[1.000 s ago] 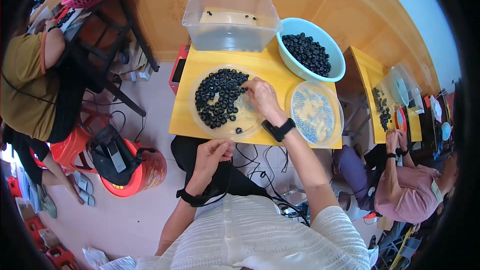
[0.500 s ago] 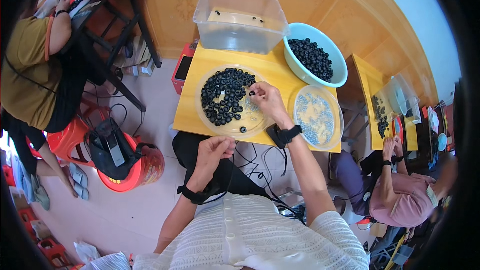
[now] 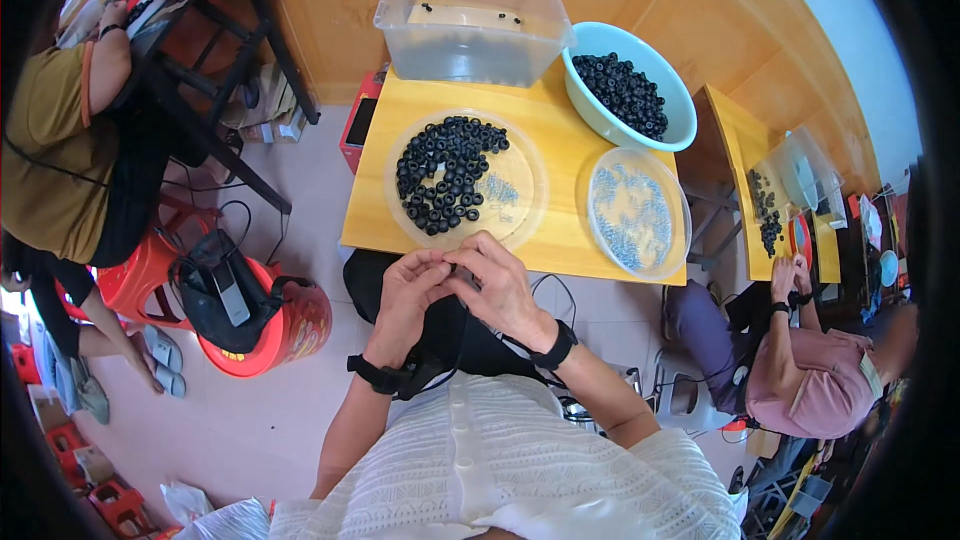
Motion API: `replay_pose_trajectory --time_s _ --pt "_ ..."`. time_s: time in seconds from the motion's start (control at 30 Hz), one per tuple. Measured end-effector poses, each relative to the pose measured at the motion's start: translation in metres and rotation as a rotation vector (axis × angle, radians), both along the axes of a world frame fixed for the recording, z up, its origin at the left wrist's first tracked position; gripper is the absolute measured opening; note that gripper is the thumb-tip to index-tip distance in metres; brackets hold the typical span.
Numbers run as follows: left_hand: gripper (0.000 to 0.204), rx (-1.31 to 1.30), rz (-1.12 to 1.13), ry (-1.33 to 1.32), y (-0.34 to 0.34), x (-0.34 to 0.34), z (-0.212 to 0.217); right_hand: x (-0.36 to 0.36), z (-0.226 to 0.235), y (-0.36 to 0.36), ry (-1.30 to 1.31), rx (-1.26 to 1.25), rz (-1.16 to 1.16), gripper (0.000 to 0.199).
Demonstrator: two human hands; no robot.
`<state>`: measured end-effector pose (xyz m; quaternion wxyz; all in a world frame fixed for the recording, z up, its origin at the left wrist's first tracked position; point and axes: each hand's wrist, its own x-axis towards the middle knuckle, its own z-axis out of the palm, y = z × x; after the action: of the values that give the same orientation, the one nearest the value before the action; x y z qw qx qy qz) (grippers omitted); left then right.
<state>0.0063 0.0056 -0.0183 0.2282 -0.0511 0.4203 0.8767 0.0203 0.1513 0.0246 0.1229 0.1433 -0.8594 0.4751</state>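
My left hand [image 3: 403,298] and my right hand [image 3: 497,290] meet just off the table's front edge, thumbs and fingers pinched together. A small black ring-shaped piece [image 3: 453,268], mostly covered by fingers, shows between the right fingertips. What the left fingertips hold is too small to make out. Beyond them lies a round clear lid [image 3: 525,212] carrying many black ring-shaped pieces [image 3: 440,180] and a scatter of tiny clear-bluish bits [image 3: 497,189]. To the right, another clear lid [image 3: 597,238] holds more tiny bluish bits [image 3: 635,212].
At the back of the yellow table [image 3: 372,195] stand a clear plastic box [image 3: 465,50] and a light blue bowl [image 3: 685,130] of black pieces. A bag rests on a red bucket [image 3: 310,315] at left. Co-workers sit on both sides; the right one's hands [image 3: 792,275] are over another table.
My right hand has come back from the lid toward me with a black ring-shaped piece and joined my left hand. My left hand has moved slightly up. The view has shifted a little.
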Motion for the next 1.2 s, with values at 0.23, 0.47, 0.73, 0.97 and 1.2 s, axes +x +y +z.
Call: replay_pose_trajectory --time_s 0.23,0.47,0.73,0.97,1.2 --pt "0.012 0.016 0.046 -0.030 -0.006 0.000 0.004 -0.053 -0.018 0.058 -0.013 0.222 -0.203 0.014" --pt "0.013 -0.012 0.070 -0.025 -0.008 0.001 0.004 -0.050 -0.024 0.086 -0.151 0.317 -0.335 0.013" --pt "0.013 -0.006 0.035 -0.017 -0.004 0.001 0.005 -0.052 -0.035 0.072 0.000 0.432 -0.211 0.014" --pt "0.014 -0.034 0.054 -0.023 -0.007 0.000 -0.002 -0.057 -0.022 0.076 -0.169 0.054 -0.287 0.020" --pt "0.018 -0.037 0.032 -0.029 -0.003 0.000 0.003 -0.052 -0.019 0.083 -0.430 -0.365 -0.122 0.020"
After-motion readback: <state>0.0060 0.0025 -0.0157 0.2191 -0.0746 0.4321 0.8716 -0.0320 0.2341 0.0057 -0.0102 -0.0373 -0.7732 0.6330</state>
